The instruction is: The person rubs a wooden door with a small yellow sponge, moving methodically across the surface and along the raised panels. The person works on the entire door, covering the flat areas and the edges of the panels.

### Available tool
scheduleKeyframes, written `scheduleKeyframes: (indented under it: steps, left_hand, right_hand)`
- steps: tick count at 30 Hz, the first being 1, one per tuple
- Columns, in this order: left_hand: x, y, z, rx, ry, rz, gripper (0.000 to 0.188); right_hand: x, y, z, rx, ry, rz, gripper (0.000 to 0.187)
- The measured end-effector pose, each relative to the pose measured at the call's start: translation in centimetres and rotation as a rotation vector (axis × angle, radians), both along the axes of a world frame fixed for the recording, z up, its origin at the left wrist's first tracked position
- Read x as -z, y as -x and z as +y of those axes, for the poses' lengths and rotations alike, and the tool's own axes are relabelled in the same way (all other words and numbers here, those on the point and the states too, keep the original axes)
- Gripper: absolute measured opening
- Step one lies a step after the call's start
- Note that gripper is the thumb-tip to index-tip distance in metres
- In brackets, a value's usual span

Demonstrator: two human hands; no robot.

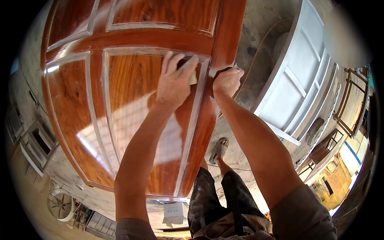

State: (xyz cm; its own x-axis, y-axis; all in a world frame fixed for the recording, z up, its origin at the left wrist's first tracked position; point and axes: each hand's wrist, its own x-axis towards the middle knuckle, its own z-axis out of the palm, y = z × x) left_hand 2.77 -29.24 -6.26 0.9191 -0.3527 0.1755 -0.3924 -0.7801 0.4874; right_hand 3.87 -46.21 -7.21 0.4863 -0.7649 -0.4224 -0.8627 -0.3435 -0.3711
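A glossy red-brown panelled wooden door lies in front of me, its panel mouldings whitish and dusty-looking. My left hand is over the upper right part of the middle panel, fingers bent around a small pale-yellow pad that shows past the hand's right side. How much of the pad lies beneath the fingers is hidden. At the door's right edge, my right hand is curled closed against the wood. A tiny pale bit pokes out above its fingers, too small to name.
Right of the door stands a white-painted panelled frame. Below the door's near end is an open white carton. A round metal fan-like wheel is on the lower left. My sandalled foot rests on the concrete floor beside the door.
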Motion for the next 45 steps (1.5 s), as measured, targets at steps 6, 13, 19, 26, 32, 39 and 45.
scheduleKeyframes:
  steps: [6,13,19,26,32,39,45]
  left_hand:
    - [-1.3,-4.0,5.9,0.163,-0.128,0.025,0.055]
    - [-1.4,-6.1,3.4,0.466,-0.056,0.146,0.087]
    - [-1.4,-7.5,4.4,0.606,-0.478,0.279,0.089]
    - [-0.1,-7.2,5.0,0.658,-0.455,0.294,0.102]
    - [-1.0,-8.5,5.3,0.711,-0.419,0.435,0.098]
    - [-0.4,-8.4,5.4,0.793,-0.517,0.34,0.096]
    - [-1.3,-8.7,5.3,0.828,-0.697,0.346,0.113]
  right_hand:
    - [-0.1,0.2,-0.9,0.007,-0.016,-0.025,0.048]
    - [0.0,-0.1,-0.4,-0.008,-0.039,0.002,0.049]
    - [-0.2,0.1,-0.7,-0.019,-0.085,-0.007,0.051]
    - [0.8,0.9,-1.1,0.007,-0.13,-0.089,0.053]
    - [1.3,2.3,-4.3,-0.185,-0.325,-0.171,0.045]
    - [-1.8,-4.3,-16.6,-0.178,-0.534,-0.275,0.03]
    - [-3.5,-8.5,-20.7,-0.372,-0.538,-0.404,0.029]
